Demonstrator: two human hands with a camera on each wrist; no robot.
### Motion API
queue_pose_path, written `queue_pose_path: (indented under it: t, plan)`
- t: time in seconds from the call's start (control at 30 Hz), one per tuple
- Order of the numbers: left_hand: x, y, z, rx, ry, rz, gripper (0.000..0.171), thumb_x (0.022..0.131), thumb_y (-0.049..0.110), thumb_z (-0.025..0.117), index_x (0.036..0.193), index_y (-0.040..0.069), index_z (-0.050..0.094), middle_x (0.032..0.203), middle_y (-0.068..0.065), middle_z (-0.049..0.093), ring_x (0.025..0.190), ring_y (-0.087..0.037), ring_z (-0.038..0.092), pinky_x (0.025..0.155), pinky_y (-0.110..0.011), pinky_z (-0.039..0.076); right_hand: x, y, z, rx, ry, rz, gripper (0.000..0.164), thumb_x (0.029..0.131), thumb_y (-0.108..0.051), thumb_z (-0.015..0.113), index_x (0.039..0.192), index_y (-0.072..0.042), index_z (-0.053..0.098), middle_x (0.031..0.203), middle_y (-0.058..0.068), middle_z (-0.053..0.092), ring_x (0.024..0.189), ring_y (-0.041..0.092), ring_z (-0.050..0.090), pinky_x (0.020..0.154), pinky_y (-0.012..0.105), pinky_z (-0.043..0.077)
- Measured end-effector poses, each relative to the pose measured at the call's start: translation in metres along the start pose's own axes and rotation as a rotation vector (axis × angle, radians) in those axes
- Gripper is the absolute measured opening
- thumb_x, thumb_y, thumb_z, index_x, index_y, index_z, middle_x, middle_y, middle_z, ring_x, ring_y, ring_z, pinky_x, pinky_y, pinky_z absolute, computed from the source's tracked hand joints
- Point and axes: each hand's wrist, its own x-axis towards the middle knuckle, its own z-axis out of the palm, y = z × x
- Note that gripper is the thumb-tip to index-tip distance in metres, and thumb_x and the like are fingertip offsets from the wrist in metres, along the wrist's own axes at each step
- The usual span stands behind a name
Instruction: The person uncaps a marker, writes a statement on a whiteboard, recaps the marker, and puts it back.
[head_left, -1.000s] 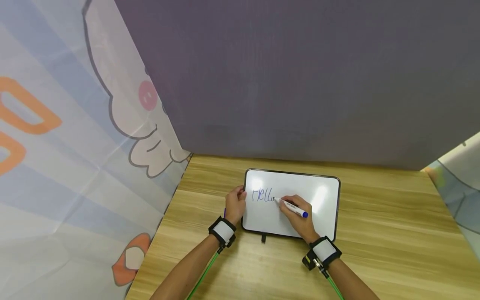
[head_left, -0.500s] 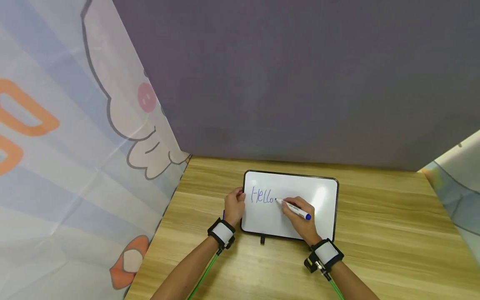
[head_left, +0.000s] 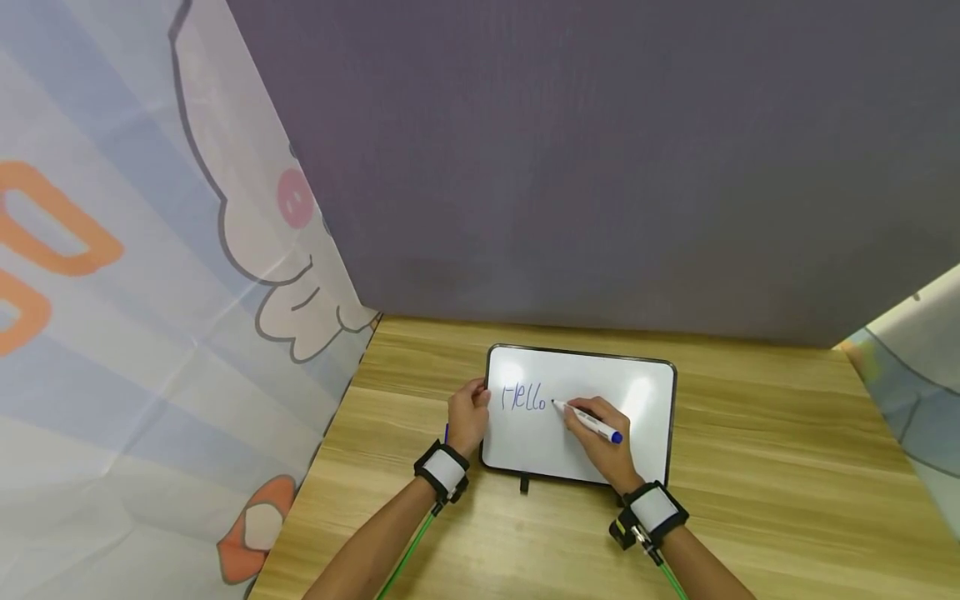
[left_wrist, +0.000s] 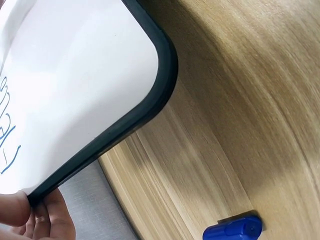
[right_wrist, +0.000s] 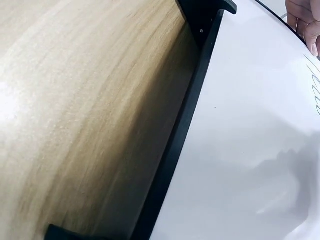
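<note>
A small whiteboard (head_left: 532,446) with a black frame stands propped on the wooden table, and blue handwriting (head_left: 523,397) on its left half reads "Hello". My left hand (head_left: 468,419) pinches the board's left edge. In the left wrist view, the thumb (left_wrist: 14,209) is on the front face and the fingers are behind the frame. My right hand (head_left: 609,446) holds a white marker (head_left: 588,419) with a blue end like a pen, its dark tip just right of the "o". In the right wrist view, the marker is out of sight.
A blue piece (left_wrist: 234,229) lies on the table by my left wrist. Black feet (head_left: 524,482) jut out under the board's lower edge. A grey panel (head_left: 600,167) rises behind the table (head_left: 765,433), and a printed cartoon sheet (head_left: 150,400) borders the left side.
The marker tip has shifted slightly right, off the end of the word, and the round "o" now shows fully. My left hand keeps its grip on the board's edge.
</note>
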Motion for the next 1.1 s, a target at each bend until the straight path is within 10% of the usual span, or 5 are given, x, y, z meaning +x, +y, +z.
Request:
queue_pose_path:
  t: [1.1]
  plan:
    - [-0.001, 0.0013, -0.0009, -0.003, -0.006, -0.013, 0.023, 0.088, -0.003, 0.055, 0.108, -0.006, 0.065, 0.092, -0.02, 0.068, 0.08, -0.025, 0.064, 0.069, -0.032, 0.054, -0.0051, 0.0052, -0.0007, -0.02, 0.068, -0.038, 0.007, 0.08, -0.008, 0.07, 0.087, -0.011, 0.071, 0.076, 0.0, 0.065, 0.068, 0.002, 0.058, 0.059, 0.013, 0.047]
